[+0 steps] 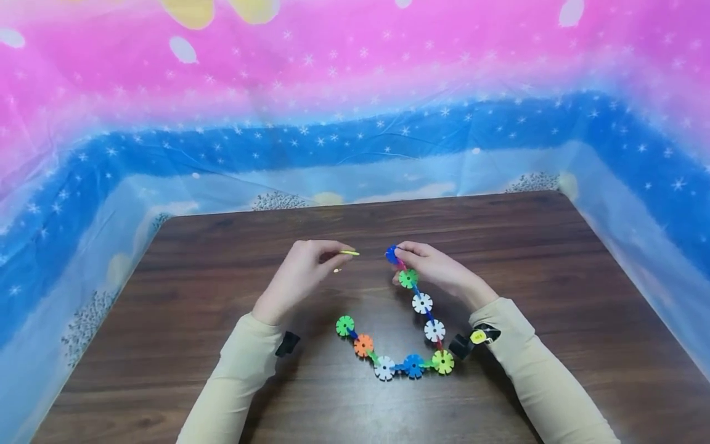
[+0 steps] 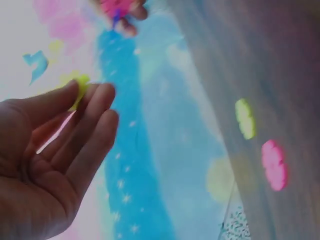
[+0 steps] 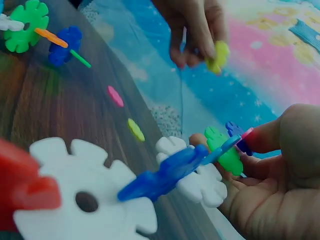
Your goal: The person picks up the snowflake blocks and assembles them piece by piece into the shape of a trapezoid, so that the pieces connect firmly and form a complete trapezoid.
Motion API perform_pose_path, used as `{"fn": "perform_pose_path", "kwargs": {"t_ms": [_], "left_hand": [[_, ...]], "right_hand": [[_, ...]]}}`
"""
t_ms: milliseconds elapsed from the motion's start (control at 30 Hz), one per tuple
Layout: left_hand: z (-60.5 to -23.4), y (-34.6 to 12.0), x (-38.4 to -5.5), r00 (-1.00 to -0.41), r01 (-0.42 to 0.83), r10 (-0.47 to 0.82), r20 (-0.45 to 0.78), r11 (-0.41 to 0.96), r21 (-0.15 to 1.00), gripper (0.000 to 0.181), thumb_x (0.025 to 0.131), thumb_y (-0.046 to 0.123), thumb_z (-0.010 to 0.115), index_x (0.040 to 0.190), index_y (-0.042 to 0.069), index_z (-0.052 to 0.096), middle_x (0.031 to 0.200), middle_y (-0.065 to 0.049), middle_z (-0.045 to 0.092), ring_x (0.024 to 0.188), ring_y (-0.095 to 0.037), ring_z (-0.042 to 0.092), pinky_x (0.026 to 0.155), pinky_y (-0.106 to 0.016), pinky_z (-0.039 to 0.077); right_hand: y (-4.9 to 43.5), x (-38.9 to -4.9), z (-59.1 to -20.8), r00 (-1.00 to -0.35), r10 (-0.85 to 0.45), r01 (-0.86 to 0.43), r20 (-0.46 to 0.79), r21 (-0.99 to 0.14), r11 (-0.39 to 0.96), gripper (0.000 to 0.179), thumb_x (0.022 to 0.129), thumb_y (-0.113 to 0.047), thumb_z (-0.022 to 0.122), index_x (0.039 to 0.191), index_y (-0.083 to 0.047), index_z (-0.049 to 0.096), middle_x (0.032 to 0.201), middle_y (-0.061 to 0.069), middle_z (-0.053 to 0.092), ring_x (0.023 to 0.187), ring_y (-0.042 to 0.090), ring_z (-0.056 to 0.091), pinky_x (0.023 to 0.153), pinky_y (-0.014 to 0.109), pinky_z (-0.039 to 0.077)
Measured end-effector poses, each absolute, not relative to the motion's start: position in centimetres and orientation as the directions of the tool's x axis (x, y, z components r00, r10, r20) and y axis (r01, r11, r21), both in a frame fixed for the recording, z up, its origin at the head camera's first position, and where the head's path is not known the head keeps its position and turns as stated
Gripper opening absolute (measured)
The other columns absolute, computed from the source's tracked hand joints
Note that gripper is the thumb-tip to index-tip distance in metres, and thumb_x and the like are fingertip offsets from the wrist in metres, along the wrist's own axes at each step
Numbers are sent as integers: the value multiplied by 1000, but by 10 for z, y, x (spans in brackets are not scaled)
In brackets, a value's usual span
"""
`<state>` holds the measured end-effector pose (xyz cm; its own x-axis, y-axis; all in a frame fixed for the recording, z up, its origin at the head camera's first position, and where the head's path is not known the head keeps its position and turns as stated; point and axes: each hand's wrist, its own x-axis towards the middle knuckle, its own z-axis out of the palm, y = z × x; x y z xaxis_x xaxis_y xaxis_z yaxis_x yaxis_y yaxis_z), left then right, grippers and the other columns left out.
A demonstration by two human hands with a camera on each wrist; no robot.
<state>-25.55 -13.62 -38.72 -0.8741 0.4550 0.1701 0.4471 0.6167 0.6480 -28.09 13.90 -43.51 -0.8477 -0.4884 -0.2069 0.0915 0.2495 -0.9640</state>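
My left hand (image 1: pixel 302 268) pinches a yellow snowflake disc (image 1: pixel 349 252) between thumb and fingers, above the table. That yellow disc also shows edge-on at the fingertips in the left wrist view. Across a small gap, my right hand (image 1: pixel 440 271) holds the upper end of a chain of interlocked snowflake discs, pinching near a blue disc (image 1: pixel 391 254) and a pink disc (image 1: pixel 400 264). Below it hang a green disc (image 1: pixel 408 279) and white discs (image 1: pixel 435 331). The chain bends at a yellow-green disc (image 1: pixel 443 362) and runs left to a green end disc (image 1: pixel 345 325).
A loose pink disc (image 2: pixel 274 165) and a loose yellow disc (image 2: pixel 245 119) lie on the wooden table (image 1: pixel 188 345). A patterned pink and blue cloth (image 1: pixel 344 142) surrounds the table's back and sides. Black wrist cameras (image 1: pixel 460 346) sit under both forearms.
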Motion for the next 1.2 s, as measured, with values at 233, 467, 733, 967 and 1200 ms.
{"fn": "perform_pose_path", "kwargs": {"t_ms": [233, 467, 733, 967, 1200], "left_hand": [[-402, -119, -254, -792, 607, 526, 311, 623, 493, 22, 100, 20, 65, 116, 9, 76, 96, -1, 72, 72, -9, 60, 65, -28, 50], [-407, -111, -251, -771, 636, 490, 407, 626, 451, 21, 98, 20, 68, 110, 6, 78, 90, 0, 69, 65, -8, 55, 57, -25, 47], [-409, -107, -248, -731, 667, 462, 502, 640, 382, 13, 95, 13, 72, 101, 4, 79, 84, -3, 72, 60, -8, 57, 56, -24, 47], [-409, -107, -249, -717, 674, 452, 530, 645, 360, 13, 94, 14, 73, 100, 3, 79, 83, -5, 73, 62, -11, 61, 58, -25, 50], [-407, -109, -249, -716, 676, 465, 521, 648, 350, 13, 95, 14, 72, 98, 3, 79, 82, -5, 72, 62, -11, 61, 59, -27, 51]], "right_hand": [[126, -272, -431, -852, -492, 68, -178, -970, 233, 34, 111, -24, 38, 123, 5, 52, 105, 17, 65, 106, 38, 64, 82, 33, 52], [120, -269, -431, -899, -431, -21, -79, -975, 222, 40, 110, -29, 45, 125, 5, 60, 109, 21, 70, 109, 36, 66, 85, 34, 52], [118, -267, -428, -926, -377, -48, -36, -976, 211, 38, 108, -32, 49, 123, 0, 65, 104, 15, 74, 104, 27, 68, 79, 31, 52], [116, -270, -428, -928, -372, -37, -29, -985, 168, 36, 107, -32, 51, 119, 0, 65, 101, 13, 75, 104, 29, 70, 77, 29, 54], [116, -270, -433, -922, -387, -36, -14, -992, 122, 31, 107, -29, 53, 113, -1, 63, 102, 12, 75, 103, 25, 71, 98, 42, 49]]}}
